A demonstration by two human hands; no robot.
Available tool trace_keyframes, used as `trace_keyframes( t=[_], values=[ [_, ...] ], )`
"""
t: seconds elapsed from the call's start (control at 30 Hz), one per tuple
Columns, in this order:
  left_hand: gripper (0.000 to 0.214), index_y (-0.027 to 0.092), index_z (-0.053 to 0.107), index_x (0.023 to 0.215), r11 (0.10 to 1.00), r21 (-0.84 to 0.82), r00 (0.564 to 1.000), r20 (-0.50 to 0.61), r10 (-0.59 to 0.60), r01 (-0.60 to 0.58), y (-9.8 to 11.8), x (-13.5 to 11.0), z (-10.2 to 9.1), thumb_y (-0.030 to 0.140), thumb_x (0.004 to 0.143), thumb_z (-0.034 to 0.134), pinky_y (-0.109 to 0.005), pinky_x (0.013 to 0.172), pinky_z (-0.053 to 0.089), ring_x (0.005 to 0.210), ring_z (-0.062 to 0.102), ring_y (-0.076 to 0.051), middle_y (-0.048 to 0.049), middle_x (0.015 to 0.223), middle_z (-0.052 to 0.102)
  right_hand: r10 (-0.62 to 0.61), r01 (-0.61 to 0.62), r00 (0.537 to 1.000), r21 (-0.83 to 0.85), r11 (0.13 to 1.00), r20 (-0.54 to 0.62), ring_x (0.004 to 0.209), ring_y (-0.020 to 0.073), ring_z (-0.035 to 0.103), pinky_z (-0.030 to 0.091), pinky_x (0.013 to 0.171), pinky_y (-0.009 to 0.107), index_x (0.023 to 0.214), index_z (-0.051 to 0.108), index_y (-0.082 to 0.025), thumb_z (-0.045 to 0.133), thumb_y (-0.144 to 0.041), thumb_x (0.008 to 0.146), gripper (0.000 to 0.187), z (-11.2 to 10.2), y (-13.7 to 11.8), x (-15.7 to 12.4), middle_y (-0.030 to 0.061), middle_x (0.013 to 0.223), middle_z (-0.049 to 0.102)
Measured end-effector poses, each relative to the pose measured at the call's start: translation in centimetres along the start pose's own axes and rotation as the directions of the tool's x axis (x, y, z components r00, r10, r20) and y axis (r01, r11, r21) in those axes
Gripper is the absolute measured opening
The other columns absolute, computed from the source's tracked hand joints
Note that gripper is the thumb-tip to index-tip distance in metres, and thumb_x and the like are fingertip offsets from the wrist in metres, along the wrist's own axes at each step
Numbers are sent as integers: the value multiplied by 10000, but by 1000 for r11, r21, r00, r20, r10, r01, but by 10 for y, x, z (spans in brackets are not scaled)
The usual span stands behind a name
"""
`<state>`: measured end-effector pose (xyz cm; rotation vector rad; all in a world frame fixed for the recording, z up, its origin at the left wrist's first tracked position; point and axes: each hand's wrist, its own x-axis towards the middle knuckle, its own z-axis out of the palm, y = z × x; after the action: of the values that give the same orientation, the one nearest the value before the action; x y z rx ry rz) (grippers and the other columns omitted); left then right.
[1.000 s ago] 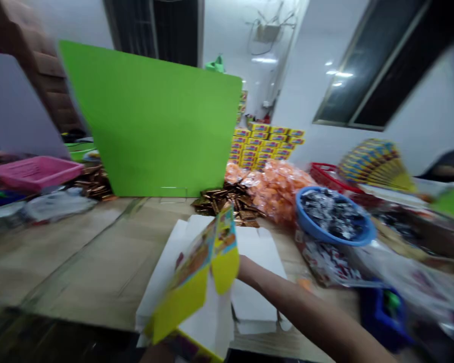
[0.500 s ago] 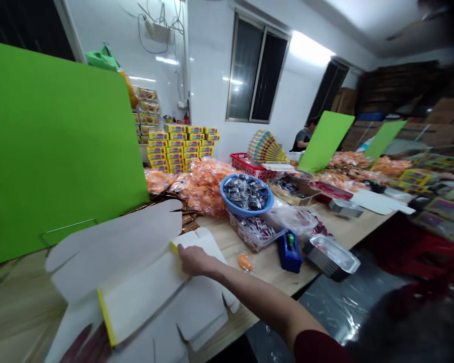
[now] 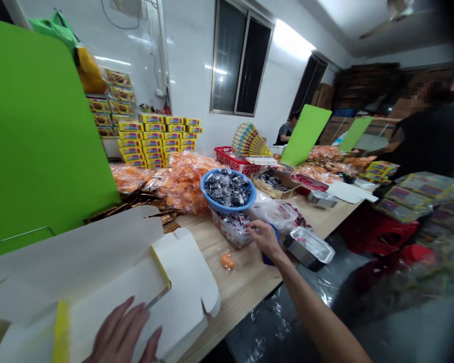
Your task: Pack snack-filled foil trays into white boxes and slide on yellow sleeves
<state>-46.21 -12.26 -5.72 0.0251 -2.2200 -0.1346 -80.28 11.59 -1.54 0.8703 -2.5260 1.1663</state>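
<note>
A white unfolded cardboard box (image 3: pixel 185 267) with yellow edges lies on the wooden table in front of me. My left hand (image 3: pixel 123 330) rests over its near side, fingers stretched and spread. Out to the right, my right hand (image 3: pixel 265 238) reaches over the edge of a clear tray of small red-and-white packets (image 3: pixel 232 227). Its fingers are bent and close together at the packets; anything between them is too small to make out. Behind that hand, a blue tape dispenser (image 3: pixel 269 258) is partly hidden. One wrapped orange piece (image 3: pixel 227 261) lies between the box and the tray.
A blue bowl (image 3: pixel 229 207) of black wrapped pieces stands behind the packets, beside a heap of orange wrapped pieces (image 3: pixel 187 176). Foil trays (image 3: pixel 309 247) are stacked at the table's right edge. A green panel (image 3: pixel 41 126) rises at left. People stand farther off.
My right hand has left the box's yellow edge and moved right to the packets. My left hand has come further over the box. The view has shifted right.
</note>
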Motion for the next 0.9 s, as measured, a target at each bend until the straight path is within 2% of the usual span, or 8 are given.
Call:
trace_keyframes(
  t=[0.13, 0.27, 0.37, 0.53, 0.7, 0.8, 0.87, 0.9],
  values=[
    [197, 169, 618, 978, 981, -95, 983, 57, 173, -167, 40, 46, 34, 221, 788, 620, -405, 852, 504, 992, 627, -271, -94, 948, 700, 133, -183, 962, -202, 962, -238, 989, 253, 582, 405, 884, 361, 831, 667, -143, 497, -258, 792, 210, -79, 68, 17, 148, 1009, 669],
    [117, 207, 610, 915, 961, -203, 976, 74, 204, -186, 71, 67, 68, 208, 805, 571, -357, 811, 527, 897, 657, -228, -43, 853, 703, 349, -421, 907, -457, 783, -238, 864, 256, 603, 404, 729, 318, 821, 693, -138, 586, -211, 692, 184, -145, 131, 7, 144, 899, 683],
    [102, 202, 594, 878, 929, -335, 969, 131, 211, -157, 96, 78, 92, 160, 788, 570, -342, 794, 534, 858, 651, -214, -39, 810, 683, 421, -436, 895, -492, 753, -149, 678, 207, 596, 359, 600, 271, 644, 675, -164, 612, -158, 616, 69, -163, 161, -6, 78, 677, 665],
    [50, 186, 578, 792, 854, -520, 902, 372, 218, 8, 142, 91, 132, 141, 793, 554, -371, 746, 528, 811, 617, -220, -60, 803, 654, 398, -405, 909, -473, 782, -121, 679, 170, 577, 343, 606, 248, 641, 648, -169, 572, -167, 662, 78, -156, 178, -13, 47, 677, 653],
    [150, 175, 637, 883, 681, -640, 770, 614, 175, 356, 183, 84, 172, 280, 781, 607, -403, 809, 491, 890, 612, -257, -105, 924, 673, 393, -412, 910, -372, 832, -131, 644, 162, 541, 342, 605, 254, 595, 602, -164, 561, -205, 665, 91, -149, 187, -10, 24, 616, 602],
    [223, 173, 673, 884, 527, -599, 611, 771, 178, 603, 211, 90, 196, 341, 739, 651, -429, 846, 460, 910, 609, -288, -105, 914, 676, 402, -427, 904, -281, 859, -145, 603, 150, 506, 331, 579, 253, 546, 550, -175, 554, -235, 652, 121, -149, 193, -8, -2, 562, 549],
    [313, 177, 660, 952, 275, -510, 464, 859, 217, 815, 231, 102, 212, 312, 677, 719, -414, 836, 464, 893, 609, -269, -90, 958, 659, 414, -444, 894, -208, 872, -172, 595, 143, 494, 332, 565, 249, 550, 529, -177, 533, -265, 660, 140, -148, 196, -8, -8, 561, 535],
    [420, 184, 629, 1028, 63, -411, 385, 891, 242, 910, 241, 110, 221, 286, 641, 756, -411, 827, 472, 886, 611, -254, -87, 1015, 639, 424, -454, 886, -168, 875, -190, 589, 140, 489, 334, 554, 246, 560, 523, -177, 521, -287, 667, 153, -147, 197, -8, -9, 565, 532]
  ],
)
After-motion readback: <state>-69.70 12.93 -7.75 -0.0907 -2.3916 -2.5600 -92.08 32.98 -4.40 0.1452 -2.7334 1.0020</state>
